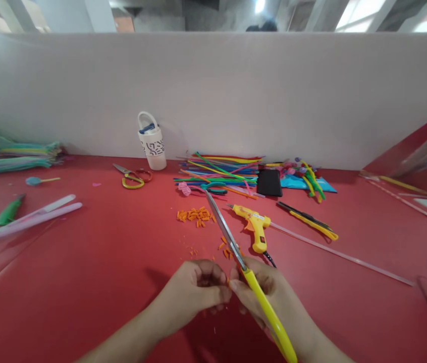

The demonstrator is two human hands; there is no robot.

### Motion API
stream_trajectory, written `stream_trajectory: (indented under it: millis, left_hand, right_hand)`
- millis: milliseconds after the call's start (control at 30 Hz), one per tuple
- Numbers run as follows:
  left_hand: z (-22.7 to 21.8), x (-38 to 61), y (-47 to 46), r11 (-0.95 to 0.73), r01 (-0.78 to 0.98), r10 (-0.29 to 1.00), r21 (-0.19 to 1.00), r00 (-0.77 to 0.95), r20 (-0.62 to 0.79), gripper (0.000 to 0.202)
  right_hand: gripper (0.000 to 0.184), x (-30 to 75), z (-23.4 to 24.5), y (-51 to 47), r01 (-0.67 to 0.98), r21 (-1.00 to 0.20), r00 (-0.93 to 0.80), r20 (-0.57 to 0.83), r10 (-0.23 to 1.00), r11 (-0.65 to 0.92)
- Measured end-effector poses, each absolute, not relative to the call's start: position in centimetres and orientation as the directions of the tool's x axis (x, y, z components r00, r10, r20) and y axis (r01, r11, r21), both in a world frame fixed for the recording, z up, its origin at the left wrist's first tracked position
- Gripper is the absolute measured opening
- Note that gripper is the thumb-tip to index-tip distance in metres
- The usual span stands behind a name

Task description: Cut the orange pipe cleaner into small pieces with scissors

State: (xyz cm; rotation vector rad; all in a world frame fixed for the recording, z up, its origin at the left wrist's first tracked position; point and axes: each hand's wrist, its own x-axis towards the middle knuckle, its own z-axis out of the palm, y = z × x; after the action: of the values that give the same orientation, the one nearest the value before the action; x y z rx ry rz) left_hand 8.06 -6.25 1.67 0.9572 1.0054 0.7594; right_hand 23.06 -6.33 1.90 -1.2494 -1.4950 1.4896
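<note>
Fingertip to fingertip, my two hands meet above the near middle of the red table. My left hand is closed in a pinch at a tiny orange piece, which shows between the fingertips of both hands. In my right hand are yellow-handled scissors, their blades pointing up and away; the thumb and forefinger are also closed by the orange piece. Just beyond lie a few short orange pieces, partly hidden by the blades. A larger pile of orange pieces sits farther off, with crumbs scattered nearby.
A yellow glue gun with a long clear glue stick lies right of the blades, near a utility knife. Behind are colourful pipe cleaners, a black box, other scissors and a white cup against the partition.
</note>
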Motion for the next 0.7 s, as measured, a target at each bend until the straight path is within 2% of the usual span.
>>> stream_trajectory:
  millis: [167, 300, 367, 467, 567, 700]
  left_hand:
    - [1.1, 8.8, -6.6, 0.221, 0.001, 0.947, 0.975, 0.238, -0.215, 0.008]
    - [1.5, 8.3, -6.3, 0.295, -0.099, 0.937, 0.950, 0.225, -0.268, 0.012]
    - [2.1, 7.7, -5.9, 0.316, -0.217, 0.944, 0.924, 0.172, -0.282, 0.012]
    - [3.0, 6.7, -5.4, 0.252, -0.319, 0.968, 0.914, 0.075, -0.241, 0.010]
    - [3.4, 6.0, -5.1, 0.171, -0.352, 0.984, 0.920, 0.025, -0.174, 0.006]
    - [3.4, 5.6, -5.0, 0.137, -0.394, 0.988, 0.909, -0.013, -0.155, 0.004]
  right_hand:
    - [0.018, 22.9, 2.1, -6.4, 0.268, -0.960, -0.274, -0.158, 0.949, -0.083]
    - [0.026, 23.4, 2.8, -6.2, 0.380, -0.925, -0.276, -0.079, 0.958, 0.033]
    - [0.030, 23.9, 3.0, -5.9, 0.534, -0.834, -0.272, -0.012, 0.962, 0.141]
    - [0.033, 24.3, 2.9, -5.7, 0.745, -0.598, -0.321, 0.065, 0.945, 0.294]
    - [0.033, 24.3, 2.5, -5.7, 0.825, -0.417, -0.372, 0.106, 0.922, 0.381]
    - [0.034, 24.2, 1.6, -5.7, 0.842, -0.300, -0.430, 0.128, 0.894, 0.448]
